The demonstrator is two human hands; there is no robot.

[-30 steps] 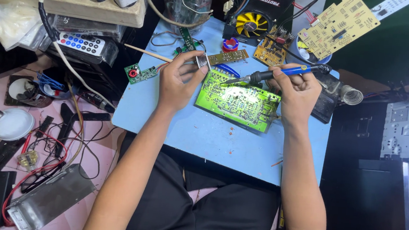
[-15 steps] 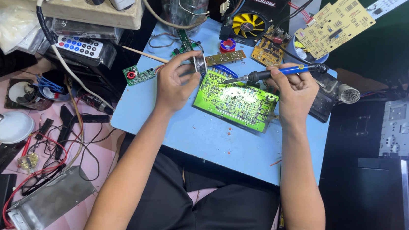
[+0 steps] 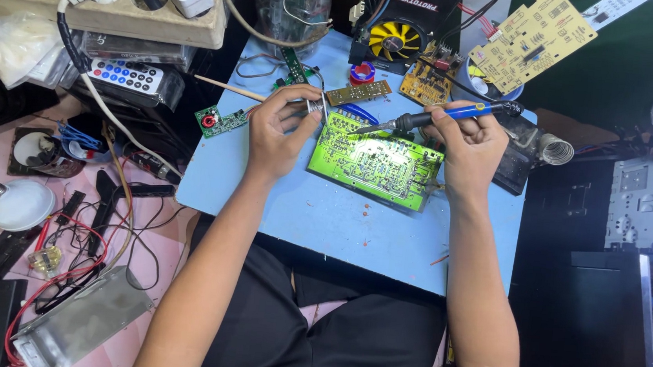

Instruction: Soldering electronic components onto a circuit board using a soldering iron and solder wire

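Note:
A green circuit board [image 3: 375, 164] lies solder side up on a light blue board [image 3: 354, 225] across my lap. My right hand [image 3: 468, 145] grips a blue-handled soldering iron [image 3: 435, 116], its tip reaching the green board's upper left edge. My left hand [image 3: 280, 128] rests at the board's left corner, pinching a thin strand of solder wire [image 3: 316, 105] near the iron's tip.
Small circuit boards [image 3: 218, 120] [image 3: 358, 92] [image 3: 428, 81], a solder reel [image 3: 362, 73], a yellow fan [image 3: 392, 41] and a cream circuit board [image 3: 532, 38] crowd the far side. A power strip [image 3: 98, 0], remote [image 3: 125, 75], bulb [image 3: 18, 204] and wires lie left. Black cases [image 3: 605, 326] stand right.
Both hands and the iron stay at the green board's upper left edge with only slight shifts; the view has drifted a little.

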